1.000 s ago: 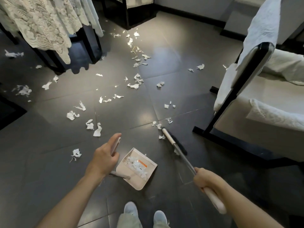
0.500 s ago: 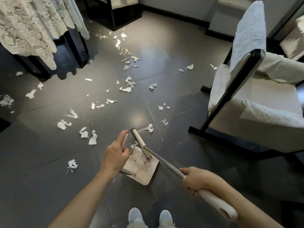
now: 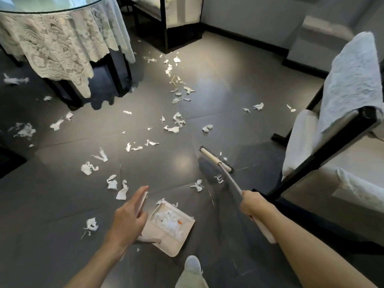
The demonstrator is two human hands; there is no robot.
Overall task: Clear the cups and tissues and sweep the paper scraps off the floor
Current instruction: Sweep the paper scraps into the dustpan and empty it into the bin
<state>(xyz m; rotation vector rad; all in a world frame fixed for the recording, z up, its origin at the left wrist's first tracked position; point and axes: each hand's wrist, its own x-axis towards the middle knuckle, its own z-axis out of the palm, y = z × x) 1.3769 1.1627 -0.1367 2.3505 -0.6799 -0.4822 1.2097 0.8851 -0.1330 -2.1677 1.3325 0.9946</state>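
Grey floor tiles (image 3: 207, 90) carry torn white paper scraps (image 3: 172, 129) in a broad scatter, from the table legs to the person's feet. Some scraps lie inside the cream dustpan (image 3: 166, 245), which rests on the tiles just ahead of the person's shoe (image 3: 193, 265). No cups are in view.

Grip: the left hand (image 3: 129, 215) has thumb and fingers closed round the upright dustpan handle (image 3: 143, 201). The right hand (image 3: 252, 204) is wrapped fully round the broom handle (image 3: 230, 178). The broom head (image 3: 215, 160) sits on the floor ahead and to the right of the pan, apart from it and blurred.

Risks, as I judge them:
- A fast stroke would flick the light scraps past the pan lip or scatter them further.
- If the pan tilts or lifts on its handle, its load spills back out.
- A wide swing to the right would knock the armchair frame (image 3: 324, 148), which stands near the broom head.

Surroundings: a round table under a lace tablecloth (image 3: 52, 42) stands far left, with scraps beside its dark legs (image 3: 116, 75); those legs would obstruct the broom. A second chair (image 3: 166, 23) stands at the far wall. A thin yellow stick (image 3: 173, 81), unidentified, lies among the far scraps.
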